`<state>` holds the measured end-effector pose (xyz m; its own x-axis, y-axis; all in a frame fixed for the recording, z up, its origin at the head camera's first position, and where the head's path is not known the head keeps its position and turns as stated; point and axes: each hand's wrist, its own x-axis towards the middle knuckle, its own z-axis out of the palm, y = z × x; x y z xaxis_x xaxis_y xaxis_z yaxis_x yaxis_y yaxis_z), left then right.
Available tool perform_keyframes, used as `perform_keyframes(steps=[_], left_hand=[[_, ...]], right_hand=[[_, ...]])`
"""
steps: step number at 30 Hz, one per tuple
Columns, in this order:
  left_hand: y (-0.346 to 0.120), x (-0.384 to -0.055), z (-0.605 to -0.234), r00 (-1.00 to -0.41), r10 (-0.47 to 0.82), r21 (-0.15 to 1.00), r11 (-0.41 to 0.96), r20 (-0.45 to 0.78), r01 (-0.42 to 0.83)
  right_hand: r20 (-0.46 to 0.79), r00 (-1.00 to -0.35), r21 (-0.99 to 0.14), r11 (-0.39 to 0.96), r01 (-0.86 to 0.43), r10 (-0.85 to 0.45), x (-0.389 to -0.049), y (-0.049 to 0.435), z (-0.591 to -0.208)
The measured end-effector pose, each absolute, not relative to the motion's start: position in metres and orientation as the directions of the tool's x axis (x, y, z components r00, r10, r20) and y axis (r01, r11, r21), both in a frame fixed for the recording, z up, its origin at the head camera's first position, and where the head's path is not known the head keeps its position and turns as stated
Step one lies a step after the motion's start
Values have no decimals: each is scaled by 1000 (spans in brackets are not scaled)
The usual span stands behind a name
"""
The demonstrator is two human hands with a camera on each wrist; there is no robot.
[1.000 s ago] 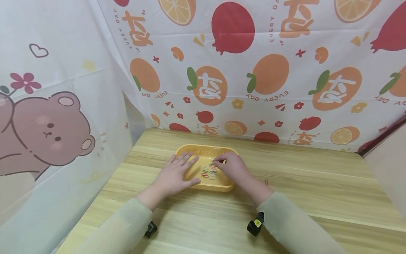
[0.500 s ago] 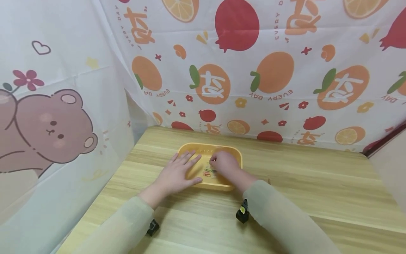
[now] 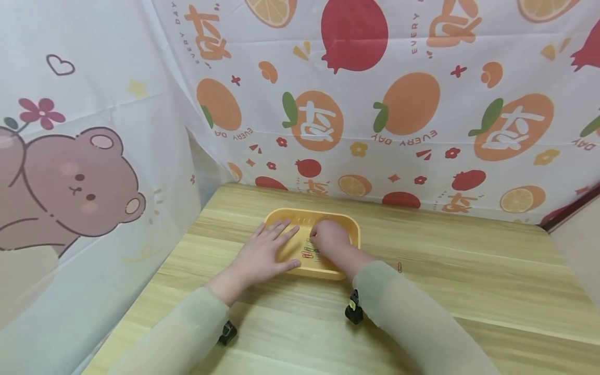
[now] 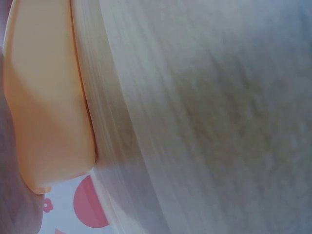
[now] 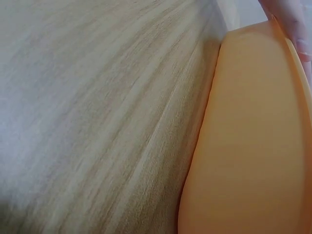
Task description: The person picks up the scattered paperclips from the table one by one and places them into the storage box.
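A shallow yellow tray [image 3: 323, 273] stands on the wooden table. My left hand [image 3: 262, 258] lies over its left end, fingers spread and straight, thumb along the front rim. Inside the tray, small coloured paper clips [image 3: 307, 254] lie grouped in the middle. Over the right half of the tray is my right hand [image 3: 332, 238], its fingers curled down at the far end of the clips. Its fingertips are hidden, so I cannot tell whether it pinches a clip. Both wrist views show mainly the tray's outer wall [image 4: 53, 97], with part of my left hand [image 5: 291, 22] at the rim.
One reddish paper clip [image 3: 400, 267] lies on the table [image 3: 450, 291], right of the tray. A fruit-print cloth [image 3: 412, 156] hangs behind the table's back edge. At the left hangs a cloth with a bear print [image 3: 79, 182].
My right hand has moved left and further into the tray, its fingertips now turned out of sight. The left hand keeps its place on the tray. The view has shifted slightly.
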<state>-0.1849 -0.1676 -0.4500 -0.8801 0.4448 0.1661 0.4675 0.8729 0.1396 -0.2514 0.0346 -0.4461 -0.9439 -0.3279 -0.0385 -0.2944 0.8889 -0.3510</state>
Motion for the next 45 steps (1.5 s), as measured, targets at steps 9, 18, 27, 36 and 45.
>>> perform_keyframes(steps=[9,18,27,36,45], left_hand=[[-168,-186,-450,-877,449,124,873,170,471],[-168,-185,-453,-881,444,122,877,164,465],[-167,-185,-451,-884,438,126,880,163,459],[-166,-186,-453,-873,452,113,873,181,475],[-166,-184,-450,-876,443,132,872,191,471]], right_hand=[[-42,-947,-358,890,-284,-319,-251,34,-446],[-33,-953,-409,874,-263,-302,-246,35,-443],[-4,-958,-433,864,-258,-288,-245,36,-441],[52,-961,-528,809,-259,-273,-240,41,-437],[123,-962,-625,734,-265,-242,-230,52,-431]])
